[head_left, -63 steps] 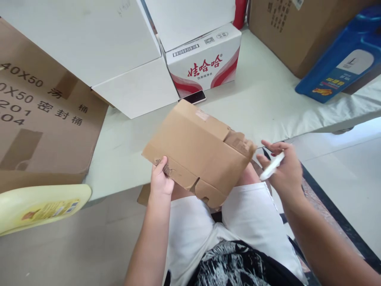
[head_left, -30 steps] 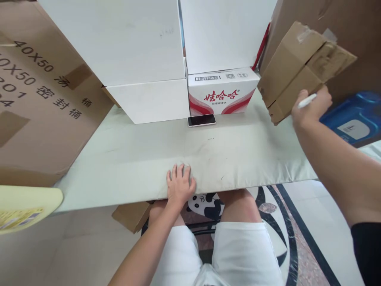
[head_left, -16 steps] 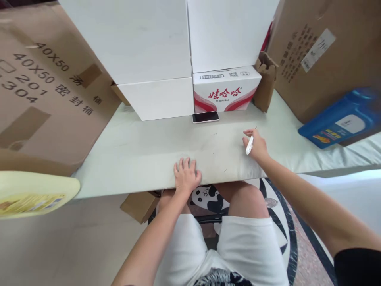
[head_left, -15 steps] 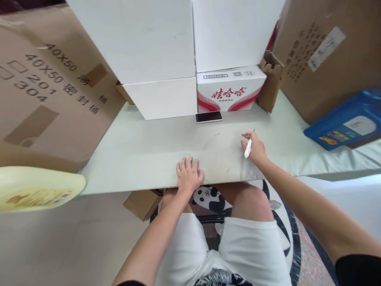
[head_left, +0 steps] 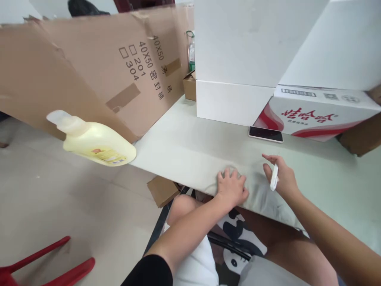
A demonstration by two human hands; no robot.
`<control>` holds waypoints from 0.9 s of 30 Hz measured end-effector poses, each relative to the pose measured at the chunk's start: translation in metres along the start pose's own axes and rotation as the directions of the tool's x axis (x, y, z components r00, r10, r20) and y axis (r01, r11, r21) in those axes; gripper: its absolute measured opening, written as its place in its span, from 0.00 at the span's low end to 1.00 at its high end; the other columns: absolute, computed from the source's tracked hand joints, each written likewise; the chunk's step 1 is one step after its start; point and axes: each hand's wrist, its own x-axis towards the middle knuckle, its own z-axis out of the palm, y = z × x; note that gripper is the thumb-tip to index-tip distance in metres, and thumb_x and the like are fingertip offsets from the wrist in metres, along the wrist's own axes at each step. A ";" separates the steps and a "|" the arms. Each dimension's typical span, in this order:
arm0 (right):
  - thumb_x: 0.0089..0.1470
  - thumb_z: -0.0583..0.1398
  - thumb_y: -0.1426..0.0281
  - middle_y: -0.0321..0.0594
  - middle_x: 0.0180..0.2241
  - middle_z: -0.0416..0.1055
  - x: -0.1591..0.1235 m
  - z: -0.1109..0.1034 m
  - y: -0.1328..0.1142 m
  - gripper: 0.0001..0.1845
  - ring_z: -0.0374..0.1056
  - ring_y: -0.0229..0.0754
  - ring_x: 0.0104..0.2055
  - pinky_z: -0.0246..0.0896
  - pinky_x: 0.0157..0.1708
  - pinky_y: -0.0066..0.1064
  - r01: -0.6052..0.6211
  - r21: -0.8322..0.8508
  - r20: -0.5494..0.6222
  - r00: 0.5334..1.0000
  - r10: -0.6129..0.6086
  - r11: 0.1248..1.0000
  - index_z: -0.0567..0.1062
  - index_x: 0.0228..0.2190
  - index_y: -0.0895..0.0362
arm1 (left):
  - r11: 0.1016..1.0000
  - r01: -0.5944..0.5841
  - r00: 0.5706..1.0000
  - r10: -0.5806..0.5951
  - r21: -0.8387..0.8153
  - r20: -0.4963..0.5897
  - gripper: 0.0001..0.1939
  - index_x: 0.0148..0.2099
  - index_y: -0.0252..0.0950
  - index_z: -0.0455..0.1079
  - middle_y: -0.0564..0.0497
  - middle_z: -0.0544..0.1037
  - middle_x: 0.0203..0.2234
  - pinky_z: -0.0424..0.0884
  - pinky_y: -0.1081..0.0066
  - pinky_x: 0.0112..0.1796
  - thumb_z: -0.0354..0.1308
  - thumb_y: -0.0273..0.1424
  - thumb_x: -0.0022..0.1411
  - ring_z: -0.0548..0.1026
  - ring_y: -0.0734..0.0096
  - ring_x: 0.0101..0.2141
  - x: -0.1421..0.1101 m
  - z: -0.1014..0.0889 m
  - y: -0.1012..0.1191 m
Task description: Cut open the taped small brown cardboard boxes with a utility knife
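My left hand (head_left: 231, 188) lies palm down near the front edge of the cloth-covered table (head_left: 178, 147), its fingers spread and slightly bent. Held between thumb and fingers of my right hand (head_left: 283, 178) is a slim white pen-like object (head_left: 274, 177), tilted, one end pointing down toward me. That hand hovers at or just above the tabletop; I cannot tell whether it touches. Beyond it a phone (head_left: 266, 134) with a dark screen lies flat against the foot of a white and red carton (head_left: 315, 115).
A tall white box (head_left: 232, 99) stands at the back, next to the carton. On the left are a large brown cardboard box (head_left: 125, 83) and a pale yellow bottle (head_left: 99, 143) at the table's edge. A small brown box (head_left: 163, 190) sits below, and red chair legs (head_left: 68, 272) show on the floor.
My view has turned to the left, so the table's things appear farther right. The left hand stays spread on the table, and the right hand still holds the white object.
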 end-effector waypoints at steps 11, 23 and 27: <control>0.59 0.56 0.63 0.43 0.49 0.83 0.088 0.060 -0.127 0.10 0.82 0.51 0.38 0.76 0.39 0.44 0.498 -0.178 0.252 0.857 -0.450 0.849 0.71 0.43 0.47 | 0.790 0.021 0.994 -0.084 -0.612 -0.074 0.14 0.27 0.38 0.69 0.54 0.71 0.21 0.55 0.68 0.30 0.56 0.34 0.66 0.65 0.71 0.26 0.031 -0.073 -0.064; 0.64 0.57 0.81 0.43 0.48 0.77 0.300 0.251 -0.329 0.19 0.76 0.44 0.54 0.68 0.58 0.43 0.446 -0.503 0.273 0.895 -0.353 0.740 0.64 0.55 0.59 | 0.682 0.114 0.983 -0.181 -0.722 -0.016 0.16 0.24 0.38 0.54 0.52 0.68 0.20 0.47 0.65 0.29 0.54 0.34 0.63 0.56 0.71 0.25 0.057 -0.077 -0.084; 0.69 0.58 0.76 0.50 0.55 0.75 0.341 0.264 -0.327 0.23 0.74 0.46 0.58 0.68 0.59 0.49 0.302 -0.583 0.181 0.953 -0.241 0.754 0.63 0.62 0.64 | 0.673 0.086 0.991 -0.131 -0.735 -0.004 0.19 0.24 0.38 0.49 0.54 0.58 0.17 0.45 0.64 0.27 0.57 0.34 0.59 0.46 0.72 0.22 0.054 -0.070 -0.075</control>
